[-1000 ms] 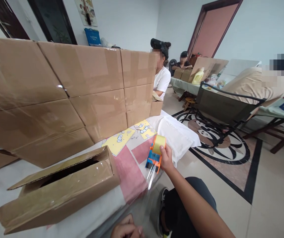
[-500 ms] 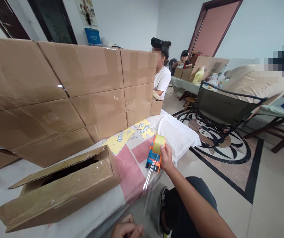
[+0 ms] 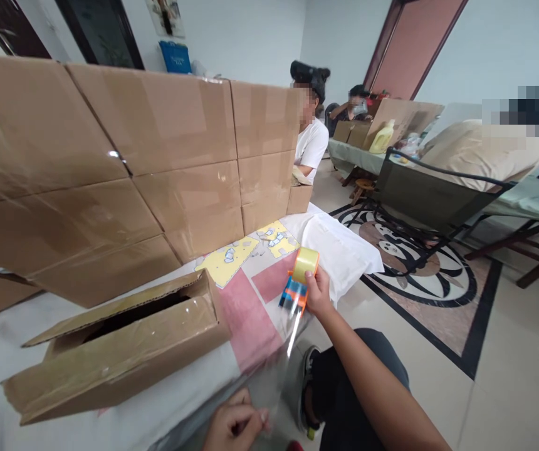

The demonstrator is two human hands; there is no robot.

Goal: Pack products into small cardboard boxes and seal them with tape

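My right hand (image 3: 319,290) is closed around an orange and blue tape dispenser (image 3: 293,291) that carries a roll of yellowish clear packing tape (image 3: 306,263). A shiny strip of clear tape (image 3: 293,335) runs taut from the dispenser down toward my left hand (image 3: 237,423). The fingers of that hand are pinched together at the strip's lower end. To the left of both hands lies a cardboard box (image 3: 123,369) on its side along the table edge, its flaps partly apart with a dark gap between them. Neither hand touches the box.
A wall of stacked, taped cardboard boxes (image 3: 185,125) stands behind the box on the cloth-covered table (image 3: 251,319). A person in a white shirt (image 3: 314,147) sits past its right end. At right are a folding chair (image 3: 439,188) and another table with a yellow jug (image 3: 382,138).
The view has shifted slightly. My left hand has come up a little, still pinching the tape, while my right hand keeps hold of the dispenser, which has tilted slightly.
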